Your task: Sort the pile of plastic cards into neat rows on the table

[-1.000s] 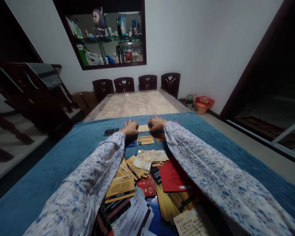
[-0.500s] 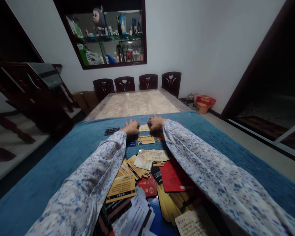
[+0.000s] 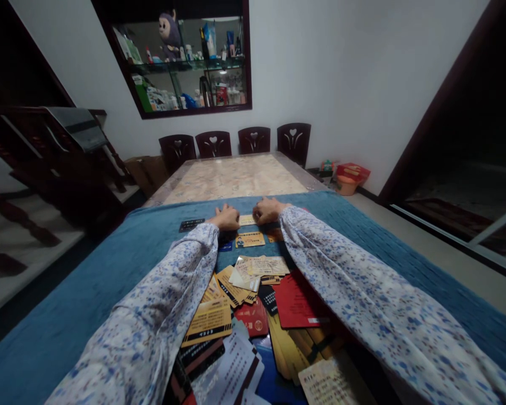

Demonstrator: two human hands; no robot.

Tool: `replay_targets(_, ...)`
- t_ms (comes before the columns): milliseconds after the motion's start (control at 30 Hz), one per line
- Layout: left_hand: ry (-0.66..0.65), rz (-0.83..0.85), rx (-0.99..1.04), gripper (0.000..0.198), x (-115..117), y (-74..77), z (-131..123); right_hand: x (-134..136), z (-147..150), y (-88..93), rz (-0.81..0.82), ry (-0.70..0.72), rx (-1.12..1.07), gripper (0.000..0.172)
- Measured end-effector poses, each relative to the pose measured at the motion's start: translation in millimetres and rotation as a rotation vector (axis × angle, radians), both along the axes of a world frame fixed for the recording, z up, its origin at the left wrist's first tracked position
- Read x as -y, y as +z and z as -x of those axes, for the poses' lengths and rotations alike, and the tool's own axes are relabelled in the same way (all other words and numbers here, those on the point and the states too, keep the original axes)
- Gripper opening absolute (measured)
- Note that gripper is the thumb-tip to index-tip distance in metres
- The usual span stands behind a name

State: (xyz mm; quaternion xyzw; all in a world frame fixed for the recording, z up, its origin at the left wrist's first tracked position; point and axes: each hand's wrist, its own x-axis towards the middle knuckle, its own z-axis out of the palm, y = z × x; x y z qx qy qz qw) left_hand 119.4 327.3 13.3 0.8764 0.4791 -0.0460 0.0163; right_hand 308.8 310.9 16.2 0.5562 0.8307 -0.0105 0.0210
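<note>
At the far part of the blue cloth, my left hand (image 3: 226,218) and my right hand (image 3: 266,210) face each other with curled fingers. Between them lies a pale yellow card (image 3: 247,220), and each hand grips one of its short ends. Just nearer sits a yellow card with a small figure (image 3: 250,239), flanked by a blue card (image 3: 226,246) and an orange card (image 3: 275,235), both partly hidden by my sleeves. A black card (image 3: 191,225) lies left of my left hand.
A loose heap of cards fills the near middle, including cream cards (image 3: 265,265), a red card (image 3: 299,301), gold cards (image 3: 208,320) and white cards (image 3: 231,365). The blue cloth (image 3: 109,304) covers the near table. Several dark chairs (image 3: 213,144) stand behind the patterned tabletop (image 3: 240,177).
Almost nothing differs. Both hands stay at the pale yellow card, and my left forearm has shifted very slightly.
</note>
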Motion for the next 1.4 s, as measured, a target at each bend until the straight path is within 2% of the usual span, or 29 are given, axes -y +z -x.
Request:
replay_targets(167,0.012,-0.002,-0.001,0.017,0.2,-1.6,-1.5,-0.6,-0.8,-0.6,0.034,-0.021,-0.034,0.026)
replay_targets(333,0.023,-0.006,-0.029,0.021,2.1,-1.8,-3.3,-1.3,-1.4,-0.9,0.074,-0.055,-0.055,0.030)
replay_targets(600,0.013,-0.026,-0.039,0.022,5.2,-3.4,-2.6,3.2,5.2,6.3,0.093,-0.037,0.033,0.035)
replay_targets(867,-0.071,-0.107,-0.056,0.022,1.5,-7.8,2.3,2.0,6.0,3.8,0.023,-0.010,0.127,0.037)
replay_targets(1100,-0.186,-0.189,-0.008,0.022,8.2,-7.2,7.2,7.8,1.9,6.6,-0.035,0.009,0.119,0.041)
replay_targets(1300,-0.248,-0.229,-0.010,0.027,14.2,-6.0,10.6,18.8,0.0,15.4,-0.065,-0.002,0.086,0.043)
replay_targets(1400,-0.252,-0.257,-0.006,0.029,16.3,-5.4,11.9,24.6,-1.3,21.3,-0.075,0.003,0.077,0.038)
